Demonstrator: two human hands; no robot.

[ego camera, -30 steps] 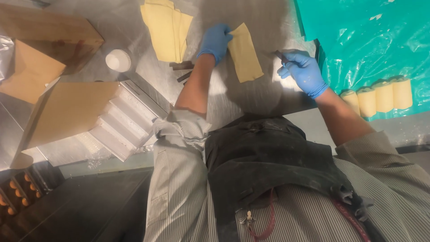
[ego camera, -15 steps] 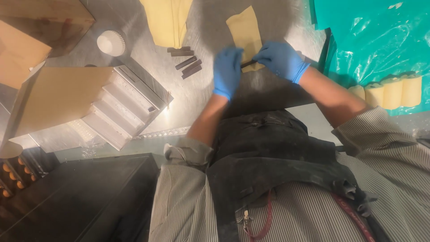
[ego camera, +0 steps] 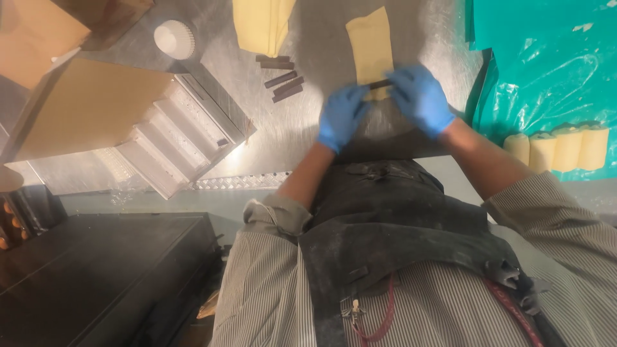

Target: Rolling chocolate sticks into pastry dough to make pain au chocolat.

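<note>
Both gloved hands pinched a dark stick (ego camera: 380,84) across the near end of a dough strip (ego camera: 371,45) on the steel tabletop (ego camera: 308,122): left hand (ego camera: 342,116) at one end, right hand (ego camera: 421,97) at the other. Spare sticks (ego camera: 281,77) lay just leftward.

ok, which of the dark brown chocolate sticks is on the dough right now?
The dark brown chocolate stick pinched between the blue-gloved left hand and right hand, across the pale yellow dough rectangle. The other loose sticks lie on bare steel table.
</note>
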